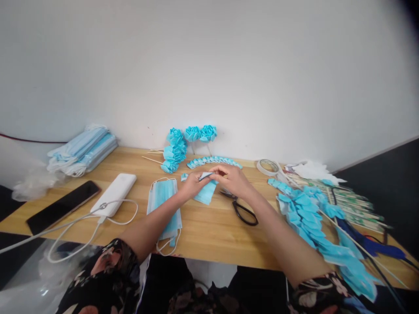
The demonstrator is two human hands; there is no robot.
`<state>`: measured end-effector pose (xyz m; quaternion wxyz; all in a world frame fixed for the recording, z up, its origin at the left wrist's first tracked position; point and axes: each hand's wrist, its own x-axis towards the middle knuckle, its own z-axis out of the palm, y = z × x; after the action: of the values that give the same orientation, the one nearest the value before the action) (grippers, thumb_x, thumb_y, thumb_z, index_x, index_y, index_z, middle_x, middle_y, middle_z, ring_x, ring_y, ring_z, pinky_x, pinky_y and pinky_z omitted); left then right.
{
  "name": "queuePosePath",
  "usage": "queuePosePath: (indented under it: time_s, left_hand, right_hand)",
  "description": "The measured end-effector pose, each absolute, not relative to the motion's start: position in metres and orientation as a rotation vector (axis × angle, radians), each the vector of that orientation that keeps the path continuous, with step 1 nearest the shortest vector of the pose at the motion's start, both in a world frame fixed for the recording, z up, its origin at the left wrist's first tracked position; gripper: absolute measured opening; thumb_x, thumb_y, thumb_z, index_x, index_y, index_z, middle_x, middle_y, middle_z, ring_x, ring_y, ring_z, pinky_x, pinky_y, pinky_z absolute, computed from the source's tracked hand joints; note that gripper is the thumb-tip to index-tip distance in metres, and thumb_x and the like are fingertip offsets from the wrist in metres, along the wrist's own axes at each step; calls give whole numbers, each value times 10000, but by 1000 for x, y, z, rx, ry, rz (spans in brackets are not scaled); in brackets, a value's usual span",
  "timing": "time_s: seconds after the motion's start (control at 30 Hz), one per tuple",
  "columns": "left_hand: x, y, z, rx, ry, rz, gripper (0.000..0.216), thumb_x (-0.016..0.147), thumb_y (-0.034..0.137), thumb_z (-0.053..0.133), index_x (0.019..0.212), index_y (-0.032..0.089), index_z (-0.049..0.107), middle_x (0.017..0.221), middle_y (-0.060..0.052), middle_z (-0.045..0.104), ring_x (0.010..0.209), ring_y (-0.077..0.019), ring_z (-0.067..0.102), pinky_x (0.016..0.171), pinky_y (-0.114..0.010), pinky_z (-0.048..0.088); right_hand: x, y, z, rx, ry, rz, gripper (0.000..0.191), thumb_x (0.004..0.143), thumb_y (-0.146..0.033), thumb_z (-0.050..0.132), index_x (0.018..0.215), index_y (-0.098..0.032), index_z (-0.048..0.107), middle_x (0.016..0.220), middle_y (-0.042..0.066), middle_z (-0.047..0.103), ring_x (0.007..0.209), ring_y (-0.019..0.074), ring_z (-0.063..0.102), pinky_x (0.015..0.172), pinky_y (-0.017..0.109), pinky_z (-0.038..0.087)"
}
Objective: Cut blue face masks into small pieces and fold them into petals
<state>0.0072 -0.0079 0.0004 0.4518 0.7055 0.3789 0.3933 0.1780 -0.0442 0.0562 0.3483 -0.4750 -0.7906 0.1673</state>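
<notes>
My left hand [193, 184] and my right hand [231, 179] meet over the middle of the wooden table [209, 235]. Both pinch a small blue piece of mask fabric [207, 190], which hangs folded between the fingertips. A whole blue face mask [163, 205] lies flat under my left forearm. Black scissors [240, 208] lie on the table just under my right wrist. A curved row of small folded blue pieces [214, 161] sits behind the hands.
Blue fabric roses on sticks [188, 141] lean at the wall. A stack of masks [83, 150] lies far left, with a white power bank [114, 192], cable and a dark phone [63, 206]. A tape roll [267, 166], cut blue pieces [304, 213] and wooden sticks fill the right.
</notes>
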Motion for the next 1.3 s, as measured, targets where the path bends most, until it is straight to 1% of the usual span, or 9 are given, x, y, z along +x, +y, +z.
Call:
queuePosePath:
  time_s: [0.13, 0.3, 0.5, 0.67, 0.8, 0.97, 1.03, 1.13, 1.3]
  left_hand:
    - [8, -11, 6, 1678, 959, 935, 350, 759, 429, 658, 578, 153, 539, 568, 26, 474, 553, -103, 408, 506, -229, 295]
    - [9, -8, 2, 1560, 954, 947, 325, 686, 447, 723, 604, 150, 619, 534, 25, 486, 530, -108, 416, 512, -232, 298]
    - [7, 2, -6, 1286, 1005, 1089, 345, 642, 448, 761, 793, 141, 719, 580, 19, 575, 497, -85, 406, 479, -214, 292]
    - [5, 2, -6, 1246, 1013, 1055, 391, 647, 499, 752, 779, 135, 696, 543, 37, 529, 427, -58, 365, 424, -204, 283]
    - [6, 1, -7, 1233, 1019, 1059, 388, 643, 508, 759, 690, 141, 641, 520, 43, 503, 391, -48, 352, 392, -201, 263]
    - [5, 1, -4, 1221, 1018, 1092, 415, 673, 538, 718, 618, 153, 574, 518, 44, 477, 372, -47, 369, 389, -205, 246]
    - [4, 2, -3, 1215, 1013, 1091, 421, 672, 546, 713, 615, 152, 575, 533, 41, 481, 370, -43, 367, 388, -207, 234]
    - [2, 4, -3, 1203, 1003, 1079, 423, 660, 550, 721, 627, 148, 592, 533, 39, 480, 371, -41, 360, 386, -208, 226]
    - [2, 7, -8, 1118, 933, 1079, 407, 634, 526, 761, 705, 150, 624, 502, 53, 459, 386, -47, 348, 385, -201, 258]
  right_hand:
    - [182, -39, 51, -1242, -1887, 514, 156, 856, -317, 606, 769, -200, 660, 722, -7, 649, 662, 134, 566, 633, 255, 419]
    - [199, -36, 32, -1226, -1435, 588, 228, 859, -417, 563, 769, -208, 574, 653, -33, 528, 603, 128, 488, 583, 251, 412]
    - [209, -33, 8, -1239, -1261, 633, 257, 843, -468, 563, 785, -218, 554, 653, -34, 487, 612, 140, 486, 589, 261, 464]
    - [206, -33, 3, -1256, -1233, 581, 250, 855, -462, 568, 818, -215, 566, 670, -27, 506, 622, 145, 499, 593, 270, 490]
    - [204, -33, 2, -1296, -1211, 534, 257, 850, -465, 563, 824, -209, 573, 660, -22, 534, 596, 145, 501, 572, 273, 481]
    - [205, -34, 4, -1320, -1227, 510, 311, 829, -451, 587, 986, -188, 641, 771, 15, 636, 670, 168, 563, 618, 291, 488]
    - [205, -35, 5, -1341, -1262, 476, 276, 825, -444, 588, 912, -190, 652, 726, 6, 626, 658, 167, 557, 628, 288, 471]
    - [206, -35, 5, -1375, -1315, 435, 262, 843, -441, 567, 748, -200, 609, 601, -26, 541, 599, 150, 505, 613, 273, 425]
    - [205, -37, 5, -1402, -1345, 378, 312, 871, -459, 531, 683, -211, 537, 571, -44, 444, 566, 133, 434, 579, 265, 364]
